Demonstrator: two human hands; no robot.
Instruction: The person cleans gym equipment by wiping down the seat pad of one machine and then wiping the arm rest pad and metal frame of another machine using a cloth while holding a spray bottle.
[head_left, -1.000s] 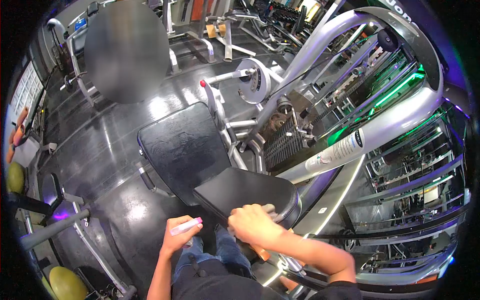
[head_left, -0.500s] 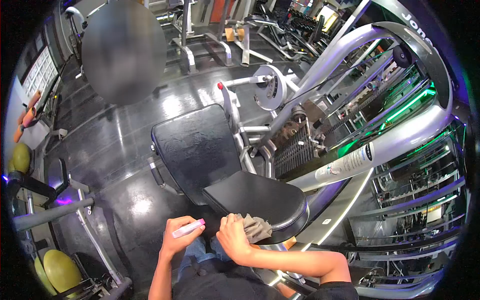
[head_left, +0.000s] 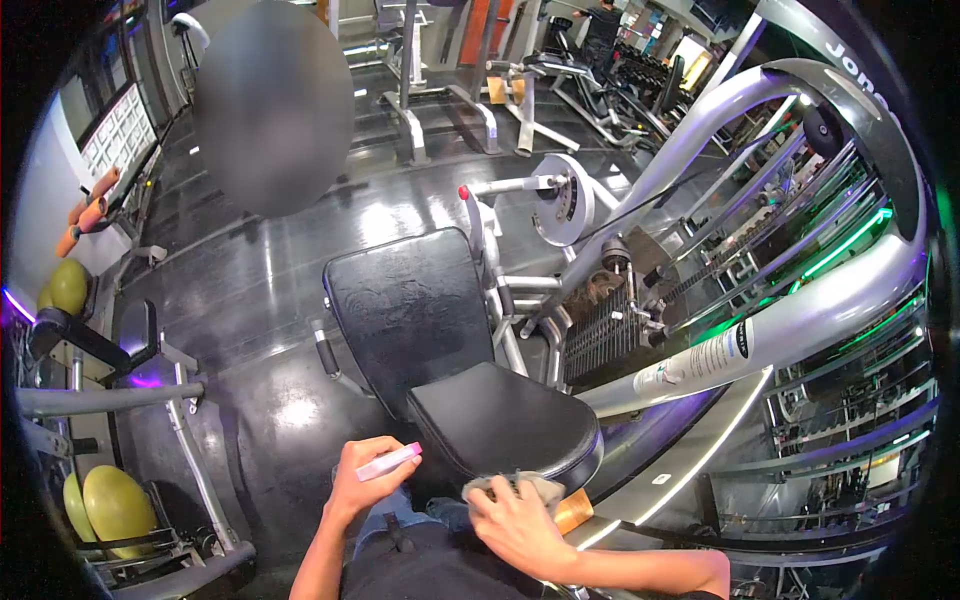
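My left hand [head_left: 358, 484] is closed around a small pale bottle with a pink cap [head_left: 388, 463], held tilted in front of my lap. A crumpled greyish-beige cloth [head_left: 546, 488] lies under my right hand [head_left: 515, 525], whose fingers are bent over it. The cloth touches the near edge of the black padded seat [head_left: 500, 418] of an exercise machine. Behind that seat stands the machine's black backrest [head_left: 410, 300], with shiny smears on its surface.
To the right rises the machine's thick silver frame [head_left: 790, 320] with a weight stack [head_left: 605, 335]. A padded handle [head_left: 327, 352] sticks out left of the backrest. Yellow-green balls [head_left: 120, 510] and another machine's bars [head_left: 110, 400] stand at left. A blurred shape [head_left: 275, 110] is at upper left.
My right hand has moved right and nearer to me with the cloth, along the seat's near edge, its fingers more spread. My left hand still holds the bottle. The view has shifted slightly.
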